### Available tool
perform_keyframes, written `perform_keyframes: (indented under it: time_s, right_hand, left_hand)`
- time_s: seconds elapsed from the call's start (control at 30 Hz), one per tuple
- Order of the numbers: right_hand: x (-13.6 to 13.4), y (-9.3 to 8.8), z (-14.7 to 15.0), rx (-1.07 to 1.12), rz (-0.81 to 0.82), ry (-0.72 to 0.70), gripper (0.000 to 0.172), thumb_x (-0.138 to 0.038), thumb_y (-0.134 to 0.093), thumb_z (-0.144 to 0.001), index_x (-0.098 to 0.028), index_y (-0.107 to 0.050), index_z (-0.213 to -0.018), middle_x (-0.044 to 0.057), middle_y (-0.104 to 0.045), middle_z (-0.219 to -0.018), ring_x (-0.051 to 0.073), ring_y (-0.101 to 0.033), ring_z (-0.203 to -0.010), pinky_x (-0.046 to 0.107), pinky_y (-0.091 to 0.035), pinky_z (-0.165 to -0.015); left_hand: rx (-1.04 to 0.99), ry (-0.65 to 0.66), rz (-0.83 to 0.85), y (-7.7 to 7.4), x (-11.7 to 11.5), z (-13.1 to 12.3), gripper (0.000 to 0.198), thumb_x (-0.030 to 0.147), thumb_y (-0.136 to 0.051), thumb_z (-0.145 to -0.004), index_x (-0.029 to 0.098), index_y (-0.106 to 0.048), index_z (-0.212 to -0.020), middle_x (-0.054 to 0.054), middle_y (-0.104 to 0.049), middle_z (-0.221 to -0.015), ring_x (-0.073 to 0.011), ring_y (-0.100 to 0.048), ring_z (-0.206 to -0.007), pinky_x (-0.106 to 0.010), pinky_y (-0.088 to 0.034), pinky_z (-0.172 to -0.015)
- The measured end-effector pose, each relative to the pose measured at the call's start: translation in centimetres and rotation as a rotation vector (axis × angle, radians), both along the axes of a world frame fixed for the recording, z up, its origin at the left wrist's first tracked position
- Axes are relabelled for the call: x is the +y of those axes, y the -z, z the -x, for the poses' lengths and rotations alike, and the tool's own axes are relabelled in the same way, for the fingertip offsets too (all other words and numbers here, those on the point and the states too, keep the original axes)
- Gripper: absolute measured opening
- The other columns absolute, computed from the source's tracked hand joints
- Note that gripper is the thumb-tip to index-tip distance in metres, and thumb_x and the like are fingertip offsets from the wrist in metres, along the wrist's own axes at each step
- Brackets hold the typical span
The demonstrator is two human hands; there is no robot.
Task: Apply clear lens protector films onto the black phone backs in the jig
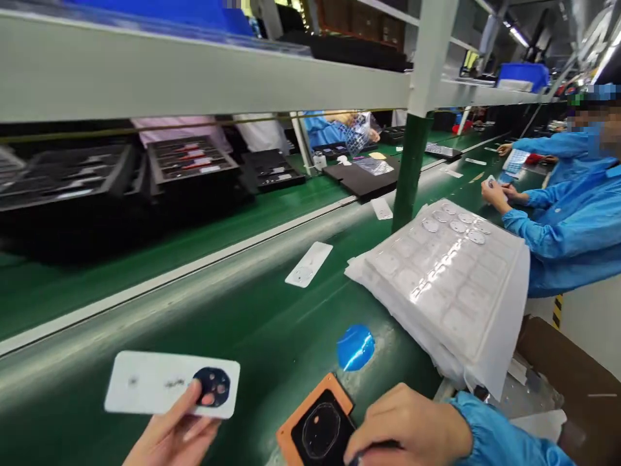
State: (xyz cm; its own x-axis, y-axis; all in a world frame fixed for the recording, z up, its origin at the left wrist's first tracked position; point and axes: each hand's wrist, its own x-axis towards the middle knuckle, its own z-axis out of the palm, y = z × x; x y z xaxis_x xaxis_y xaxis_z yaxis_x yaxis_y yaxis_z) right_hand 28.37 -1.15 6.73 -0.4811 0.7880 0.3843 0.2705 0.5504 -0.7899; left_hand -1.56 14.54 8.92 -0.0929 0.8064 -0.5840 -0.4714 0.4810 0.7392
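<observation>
My left hand (172, 432) holds up a white phone back cover (155, 383) with a dark round camera module at its right end; my thumb rests on that module. My right hand (405, 424), in a blue sleeve, is closed on a dark object I cannot make out, right beside an orange-framed black fixture (315, 424) with a round lens piece in it. A round blue film (356, 347) lies on the green belt (242, 323) just beyond the fixture.
A stack of clear plastic trays (446, 278) with round lens parts sits to the right. Another white cover (309, 264) lies on the belt. A green post (410, 168) stands behind. Black trays line the far side. A co-worker in blue (567, 220) works at the right.
</observation>
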Motion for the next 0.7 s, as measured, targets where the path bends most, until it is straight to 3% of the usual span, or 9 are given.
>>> perform_keyframes:
  time_s: [0.1, 0.27, 0.37, 0.43, 0.5, 0.6, 0.7]
  right_hand:
    - [2.2, 1.6, 1.3, -0.037, 0.058, 0.06, 0.022, -0.037, -0.059, -0.105, -0.021, -0.075, -0.108, 0.005, -0.081, -0.094, 0.016, -0.075, -0.081, 0.022, -0.057, -0.079]
    - [4.6, 0.0, 0.6, -0.091, 0.139, 0.137, 0.016, -0.03, -0.063, -0.103, -0.021, -0.075, -0.098, 0.003, -0.079, -0.087, 0.015, -0.073, -0.076, 0.024, -0.056, -0.071]
    - [4.9, -0.2, 0.5, -0.127, 0.101, 0.12, 0.017, -0.028, -0.061, -0.104, -0.022, -0.076, -0.099, 0.003, -0.08, -0.088, 0.016, -0.076, -0.078, 0.024, -0.06, -0.073]
    - [5.1, 0.3, 0.7, -0.162, 0.001, 0.129, 0.016, -0.025, -0.061, -0.105, -0.023, -0.077, -0.106, 0.004, -0.082, -0.096, 0.018, -0.079, -0.084, 0.027, -0.064, -0.079]
    - [5.5, 1.3, 1.1, -0.196, -0.124, 0.126, 0.02, -0.018, -0.063, -0.103, -0.025, -0.078, -0.116, 0.003, -0.083, -0.102, 0.019, -0.081, -0.089, 0.03, -0.066, -0.083]
    - [5.7, 2.7, 1.8, -0.237, -0.322, 0.063, 0.038, -0.006, -0.065, -0.098, -0.026, -0.074, -0.13, 0.005, -0.082, -0.112, 0.022, -0.081, -0.102, 0.034, -0.067, -0.089]
    - [5.3, 3.5, 1.8, -0.313, -0.459, -0.002, 0.048, 0.0, -0.067, -0.096, -0.021, -0.068, -0.139, 0.01, -0.081, -0.12, 0.027, -0.078, -0.113, 0.041, -0.066, -0.098]
  left_hand:
    - [-0.028, -0.11, 0.004, -1.4, 0.0, -0.9, 0.018, 0.014, -0.076, -0.065, 0.031, -0.07, -0.066, 0.015, -0.064, -0.06, -0.0043, -0.045, -0.038, -0.011, -0.039, -0.03]
    - [-0.071, -0.103, -0.094, -1.4, -0.5, -0.3, 0.021, 0.014, -0.084, -0.067, 0.033, -0.074, -0.067, 0.022, -0.075, -0.076, -0.0028, -0.052, -0.046, -0.012, -0.053, -0.047]
    - [-0.07, -0.282, -0.132, -0.8, -1.2, -0.5, 0.025, 0.002, -0.082, -0.068, 0.025, -0.074, -0.074, 0.011, -0.076, -0.074, -0.0077, -0.067, -0.062, -0.014, -0.06, -0.057]
    - [-0.093, -0.332, -0.191, 0.0, -0.9, -0.8, 0.02, 0.003, -0.083, -0.074, 0.018, -0.071, -0.077, 0.004, -0.074, -0.073, -0.0084, -0.066, -0.061, -0.015, -0.059, -0.057]
    - [-0.104, -0.251, -0.246, 1.3, -0.2, -0.8, 0.022, 0.011, -0.09, -0.076, 0.015, -0.069, -0.081, 0.003, -0.069, -0.066, -0.0047, -0.053, -0.045, -0.015, -0.044, -0.041]
    - [-0.057, -0.104, -0.281, 2.9, 0.5, -0.5, 0.035, 0.027, -0.097, -0.075, 0.014, -0.066, -0.084, 0.005, -0.061, -0.063, -0.0026, -0.047, -0.039, -0.016, -0.025, -0.033]
    - [-0.029, -0.033, -0.334, 3.0, 0.5, -0.7, 0.041, 0.036, -0.098, -0.074, 0.013, -0.066, -0.085, 0.004, -0.059, -0.065, -0.0037, -0.052, -0.043, -0.016, -0.024, -0.034]
